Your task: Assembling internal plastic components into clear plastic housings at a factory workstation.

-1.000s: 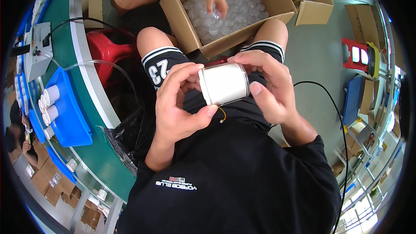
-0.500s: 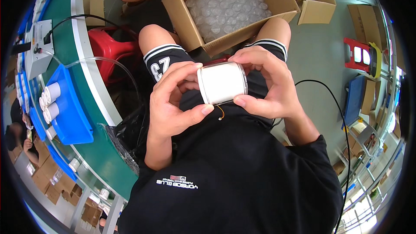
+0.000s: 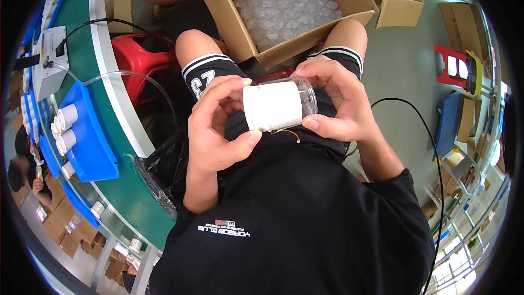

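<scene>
Between my hands, above my lap, lies a white cylinder (image 3: 273, 106) on its side, partly inside a clear plastic cup (image 3: 309, 101). My left hand (image 3: 215, 123) pinches the cylinder's left end between thumb and fingers. My right hand (image 3: 341, 101) is closed round the clear cup at the right end, thumb below and fingers above. A thin yellowish wire (image 3: 292, 133) with a small white connector hangs beneath the cylinder.
An open cardboard box (image 3: 262, 57) full of clear plastic cups stands beyond my knees, another box (image 3: 401, 11) to its right. On the green workbench (image 3: 128, 186) at left is a blue tray (image 3: 93, 158) with white cylinders. A red stool (image 3: 139, 65) stands beside the bench.
The white cylinder has slid left, partly out of the clear cup, so more of the cup shows at the right. A person's hand at the top left has moved out of sight.
</scene>
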A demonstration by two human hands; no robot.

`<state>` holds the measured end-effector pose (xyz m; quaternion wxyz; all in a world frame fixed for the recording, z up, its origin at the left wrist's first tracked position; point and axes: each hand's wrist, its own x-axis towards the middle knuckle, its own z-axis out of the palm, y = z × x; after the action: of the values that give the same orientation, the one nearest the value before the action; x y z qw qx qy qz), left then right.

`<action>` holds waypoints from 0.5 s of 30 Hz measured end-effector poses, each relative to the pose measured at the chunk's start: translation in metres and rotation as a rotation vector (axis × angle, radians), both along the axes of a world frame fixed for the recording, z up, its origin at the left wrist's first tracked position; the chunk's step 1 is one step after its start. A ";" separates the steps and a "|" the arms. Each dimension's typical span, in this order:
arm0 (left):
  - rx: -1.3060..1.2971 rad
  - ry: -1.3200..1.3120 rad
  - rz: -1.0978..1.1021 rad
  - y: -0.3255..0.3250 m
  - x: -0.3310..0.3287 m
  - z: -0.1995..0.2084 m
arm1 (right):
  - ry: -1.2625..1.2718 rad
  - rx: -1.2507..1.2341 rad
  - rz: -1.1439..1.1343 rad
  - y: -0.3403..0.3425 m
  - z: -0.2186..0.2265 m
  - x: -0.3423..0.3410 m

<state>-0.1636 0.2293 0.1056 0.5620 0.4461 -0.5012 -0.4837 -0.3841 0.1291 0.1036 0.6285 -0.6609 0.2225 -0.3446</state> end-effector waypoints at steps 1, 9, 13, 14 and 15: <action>0.000 -0.002 -0.001 0.000 -0.001 0.000 | -0.017 0.042 0.006 0.001 -0.002 0.000; 0.129 0.120 0.191 0.007 0.002 0.003 | -0.065 0.407 -0.075 0.011 -0.016 -0.005; 0.138 0.160 0.323 0.006 0.015 -0.001 | -0.097 0.253 -0.181 0.012 -0.023 -0.003; 0.220 0.172 0.399 0.007 0.018 0.000 | -0.097 0.252 -0.186 0.013 -0.025 -0.003; 0.213 0.220 0.460 0.006 0.023 -0.003 | -0.101 0.216 -0.225 0.015 -0.027 -0.002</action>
<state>-0.1411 0.2351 0.1026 0.6580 0.5495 -0.2690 -0.4390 -0.3864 0.1437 0.0764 0.6638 -0.5422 0.2992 -0.4194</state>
